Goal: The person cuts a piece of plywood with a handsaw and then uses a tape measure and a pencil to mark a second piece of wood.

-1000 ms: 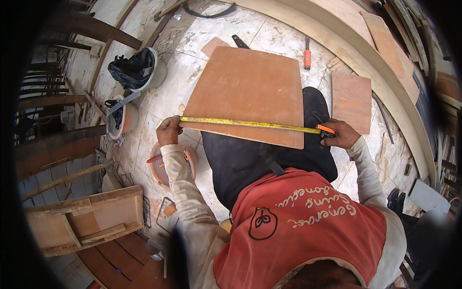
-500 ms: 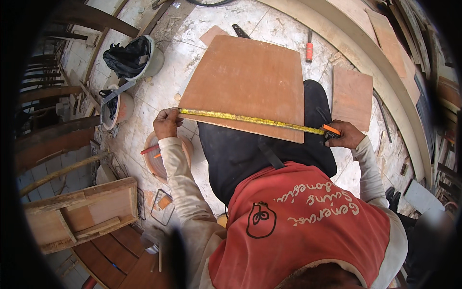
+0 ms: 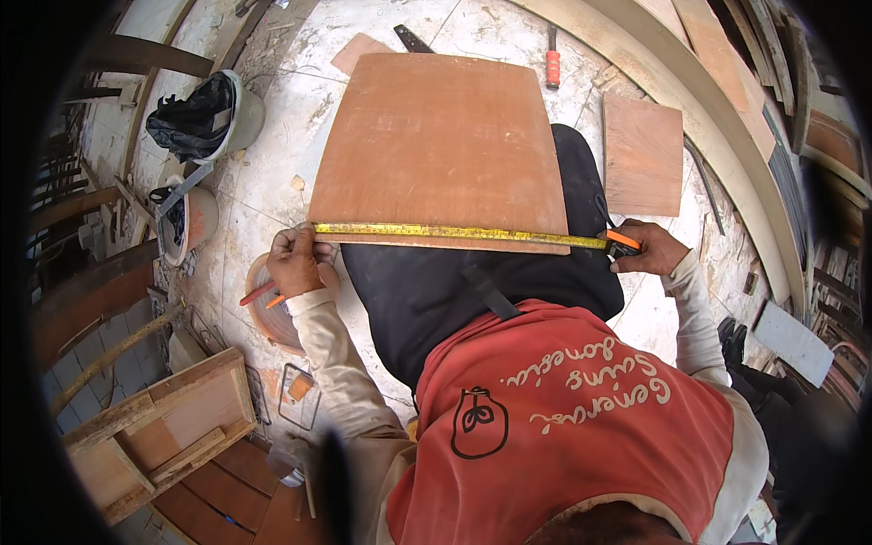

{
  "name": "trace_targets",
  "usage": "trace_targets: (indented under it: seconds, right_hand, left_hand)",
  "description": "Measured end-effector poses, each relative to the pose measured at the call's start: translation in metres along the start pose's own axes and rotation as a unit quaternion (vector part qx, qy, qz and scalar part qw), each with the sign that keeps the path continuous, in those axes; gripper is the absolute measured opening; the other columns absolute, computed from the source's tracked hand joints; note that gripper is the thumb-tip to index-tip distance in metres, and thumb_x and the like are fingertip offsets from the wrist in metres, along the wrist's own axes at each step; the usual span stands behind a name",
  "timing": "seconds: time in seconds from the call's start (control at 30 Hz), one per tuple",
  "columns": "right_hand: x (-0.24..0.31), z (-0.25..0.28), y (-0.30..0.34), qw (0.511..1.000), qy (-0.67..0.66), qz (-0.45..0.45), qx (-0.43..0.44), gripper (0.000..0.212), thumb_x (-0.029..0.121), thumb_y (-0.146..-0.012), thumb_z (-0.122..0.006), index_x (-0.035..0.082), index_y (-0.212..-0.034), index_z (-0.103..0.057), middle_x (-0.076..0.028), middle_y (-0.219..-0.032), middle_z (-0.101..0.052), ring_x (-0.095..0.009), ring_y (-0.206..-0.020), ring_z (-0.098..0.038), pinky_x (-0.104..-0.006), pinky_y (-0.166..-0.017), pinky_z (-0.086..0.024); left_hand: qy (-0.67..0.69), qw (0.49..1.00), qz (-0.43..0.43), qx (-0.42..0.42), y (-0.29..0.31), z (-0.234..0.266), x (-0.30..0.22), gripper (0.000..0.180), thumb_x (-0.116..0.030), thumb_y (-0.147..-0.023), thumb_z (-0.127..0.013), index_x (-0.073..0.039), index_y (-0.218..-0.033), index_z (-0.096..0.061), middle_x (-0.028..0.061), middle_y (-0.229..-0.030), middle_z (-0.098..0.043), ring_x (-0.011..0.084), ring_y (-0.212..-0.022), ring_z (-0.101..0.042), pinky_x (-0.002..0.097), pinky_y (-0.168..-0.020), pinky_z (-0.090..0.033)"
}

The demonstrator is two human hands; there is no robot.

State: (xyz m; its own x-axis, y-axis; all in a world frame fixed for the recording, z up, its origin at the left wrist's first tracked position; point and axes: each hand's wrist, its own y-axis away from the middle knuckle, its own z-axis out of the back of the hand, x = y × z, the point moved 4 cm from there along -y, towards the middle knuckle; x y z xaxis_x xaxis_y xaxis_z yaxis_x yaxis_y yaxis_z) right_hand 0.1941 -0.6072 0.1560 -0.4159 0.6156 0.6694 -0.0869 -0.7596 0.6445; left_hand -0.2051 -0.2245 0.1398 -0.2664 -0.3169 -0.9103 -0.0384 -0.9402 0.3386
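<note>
A brown plywood panel [image 3: 440,145] rests across my lap, its near edge over my dark trousers. Along that near edge stretches a yellow tape measure [image 3: 445,232], pulled out from one side of the panel to past the other. At the panel's near left corner, my left hand [image 3: 298,262] pinches the end of the tape. Beyond the right edge, my right hand [image 3: 647,247] grips the orange and black tape case [image 3: 622,242]. The fingertips under the case are partly hidden.
A smaller plywood piece [image 3: 643,156] lies on the floor at right, near a red-handled tool [image 3: 552,62]. A saw [image 3: 413,38] pokes out behind the panel. At left stand a bucket with a black bag [image 3: 243,118], another bucket [image 3: 202,222] and a round basin [image 3: 263,318].
The tape now lies closer to the panel's near edge and more nearly parallel to it. The panel appears slightly turned and shifted left in view. Both hands keep their hold.
</note>
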Motion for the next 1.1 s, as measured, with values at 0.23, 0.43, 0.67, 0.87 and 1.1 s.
trace_targets:
  seconds: [0.23, 0.43, 0.67, 0.87, 1.1]
  right_hand:
    - [-0.006, -0.004, -0.001, 0.998, -0.033, -0.007, -0.053, 0.054, 0.020, -0.072, -0.084, 0.007, -0.121, -0.066, -0.010, -0.103, -0.061, -0.027, -0.099, -0.063, -0.0355, -0.088, -0.049]
    - [0.003, -0.006, -0.001, 0.999, -0.001, -0.028, -0.047, 0.067, 0.014, -0.069, -0.085, 0.004, -0.130, -0.060, -0.011, -0.108, -0.061, -0.025, -0.103, -0.061, -0.0342, -0.092, -0.047]
    - [0.009, -0.009, 0.000, 0.997, 0.052, 0.000, -0.056, 0.066, 0.024, -0.072, -0.082, 0.011, -0.132, -0.060, -0.014, -0.117, -0.061, -0.032, -0.108, -0.061, -0.0392, -0.095, -0.049]
    - [0.019, -0.007, 0.008, 0.995, 0.088, -0.004, -0.053, 0.065, 0.026, -0.072, -0.082, 0.010, -0.131, -0.060, -0.014, -0.119, -0.060, -0.033, -0.110, -0.059, -0.0402, -0.095, -0.048]
    - [0.018, -0.014, 0.005, 0.993, 0.091, -0.022, -0.068, 0.066, 0.026, -0.071, -0.082, 0.009, -0.130, -0.060, -0.013, -0.114, -0.059, -0.033, -0.105, -0.061, -0.0401, -0.091, -0.049]
  left_hand:
    - [-0.027, 0.999, -0.028, 0.014, -0.001, -0.004, -0.001, 0.016, -0.014, -0.089, -0.070, -0.001, -0.087, -0.062, 0.0096, -0.066, -0.066, 0.0135, -0.047, -0.059, 0.0235, -0.044, -0.048]
    - [-0.022, 0.999, -0.041, -0.008, 0.001, -0.003, 0.002, 0.015, -0.010, -0.091, -0.069, 0.002, -0.087, -0.060, 0.0088, -0.068, -0.064, 0.0130, -0.049, -0.058, 0.0249, -0.045, -0.047]
    - [-0.360, 0.876, -0.317, -0.045, 0.016, -0.012, -0.030, 0.025, -0.016, -0.088, -0.071, -0.002, -0.108, -0.069, 0.0148, -0.106, -0.068, 0.0231, -0.098, -0.065, 0.0361, -0.082, -0.054]
    - [-0.435, 0.774, -0.427, 0.172, 0.045, -0.060, -0.052, 0.015, -0.014, -0.083, -0.072, -0.006, -0.096, -0.072, 0.0106, -0.107, -0.067, 0.0335, -0.111, -0.059, 0.0572, -0.113, -0.029]
    - [-0.358, 0.829, -0.363, 0.231, 0.036, -0.062, -0.044, 0.011, -0.002, -0.083, -0.067, -0.002, -0.094, -0.069, 0.0126, -0.099, -0.066, 0.0325, -0.101, -0.061, 0.0429, -0.103, -0.044]
